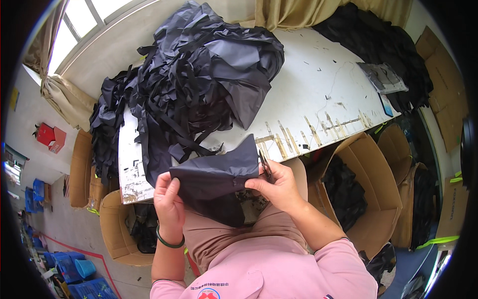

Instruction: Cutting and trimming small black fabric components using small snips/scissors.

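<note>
A piece of thin black fabric (211,182) is stretched between my two hands above my lap, its lower part hanging down. My left hand (169,199) pinches its left edge between thumb and fingers. At the right edge, my right hand (276,187) grips the fabric with its thumb. That same hand also holds dark scissors (265,167), blades pointing up and away; their handle is partly hidden by the fingers. Just beyond the piece, a big heap of black fabric pieces with straps (199,65) covers the table's left part.
The white table (308,79) has worn, taped patches along its near edge. A dark fabric pile (373,37) and a plastic-wrapped packet (383,78) lie at the far right. Cardboard boxes holding black fabric stand right (381,199) and left (114,231). Blue baskets (92,289) sit on the floor.
</note>
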Motion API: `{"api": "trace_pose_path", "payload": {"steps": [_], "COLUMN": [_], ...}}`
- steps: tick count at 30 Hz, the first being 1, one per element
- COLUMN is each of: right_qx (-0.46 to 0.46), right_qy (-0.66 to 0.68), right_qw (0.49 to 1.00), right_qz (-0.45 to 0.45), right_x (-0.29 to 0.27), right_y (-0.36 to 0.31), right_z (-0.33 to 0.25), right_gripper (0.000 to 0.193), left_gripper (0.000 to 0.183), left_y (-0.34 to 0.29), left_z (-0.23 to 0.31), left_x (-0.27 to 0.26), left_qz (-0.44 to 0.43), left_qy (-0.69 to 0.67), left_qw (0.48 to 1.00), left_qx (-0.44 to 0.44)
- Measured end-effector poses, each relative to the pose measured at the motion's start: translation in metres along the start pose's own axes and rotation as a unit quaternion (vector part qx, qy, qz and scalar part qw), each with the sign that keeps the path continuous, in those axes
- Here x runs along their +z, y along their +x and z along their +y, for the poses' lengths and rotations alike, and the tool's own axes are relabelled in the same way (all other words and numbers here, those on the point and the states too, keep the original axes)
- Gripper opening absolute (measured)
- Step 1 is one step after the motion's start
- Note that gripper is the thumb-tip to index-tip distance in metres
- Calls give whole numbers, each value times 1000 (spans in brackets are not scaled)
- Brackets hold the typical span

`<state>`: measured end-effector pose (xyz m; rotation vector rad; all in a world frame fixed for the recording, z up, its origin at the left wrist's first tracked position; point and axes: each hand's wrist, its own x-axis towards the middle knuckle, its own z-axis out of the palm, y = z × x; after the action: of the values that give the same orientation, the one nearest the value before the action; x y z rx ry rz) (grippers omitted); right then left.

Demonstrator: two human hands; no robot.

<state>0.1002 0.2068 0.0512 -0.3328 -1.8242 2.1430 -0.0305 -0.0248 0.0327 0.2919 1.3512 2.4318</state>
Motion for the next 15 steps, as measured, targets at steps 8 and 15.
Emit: {"api": "trace_pose_path", "payload": {"steps": [8,15], "right_qx": [-85,-14], "right_qy": [-64,4], "right_qw": [994,999], "right_qz": [-38,-41], "right_x": [15,10], "right_y": [-9,-21], "right_z": [-9,0], "right_gripper": [27,25], "left_gripper": [44,26], "left_y": [-14,-8], "left_z": [37,18], "left_x": [79,70], "left_qz": [-245,-308], "left_qy": [483,432], "left_qw": [774,835], "left_qx": [328,149]}}
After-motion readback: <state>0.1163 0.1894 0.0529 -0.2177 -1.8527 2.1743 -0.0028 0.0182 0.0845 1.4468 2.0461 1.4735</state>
